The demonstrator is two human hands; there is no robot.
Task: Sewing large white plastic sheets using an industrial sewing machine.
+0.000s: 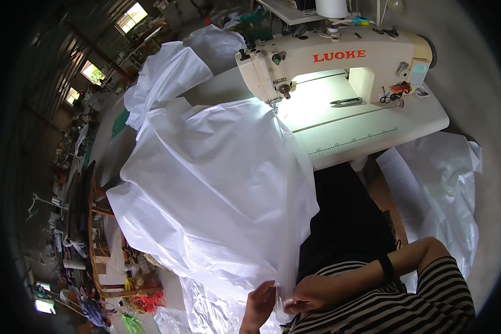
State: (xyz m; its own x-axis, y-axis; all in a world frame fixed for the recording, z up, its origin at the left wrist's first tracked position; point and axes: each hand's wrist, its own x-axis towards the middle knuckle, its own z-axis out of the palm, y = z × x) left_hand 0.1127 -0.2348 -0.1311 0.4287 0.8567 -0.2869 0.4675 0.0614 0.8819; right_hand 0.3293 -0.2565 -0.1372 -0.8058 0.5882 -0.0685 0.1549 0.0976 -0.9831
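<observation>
A large white cloth (217,167) drapes over the near left of the sewing table and down across my lap. Its upper right edge runs to the needle area of a cream sewing machine (345,61). Low in the view, at the hanging edge of the cloth, my left hand (260,303) has its fingers closed on the hem. Just right of it, my right hand (313,295) is also closed at the same edge, its fingertips pinching the fabric. Both hands are well below the needle, close to my body.
Small thread snips (346,102) lie on the lit sewing table (317,158) under the machine's arm. A white thread cone (332,8) stands behind. More white material (440,189) hangs at the right. Red strands (149,302) and green strands (131,323) lie low on the left.
</observation>
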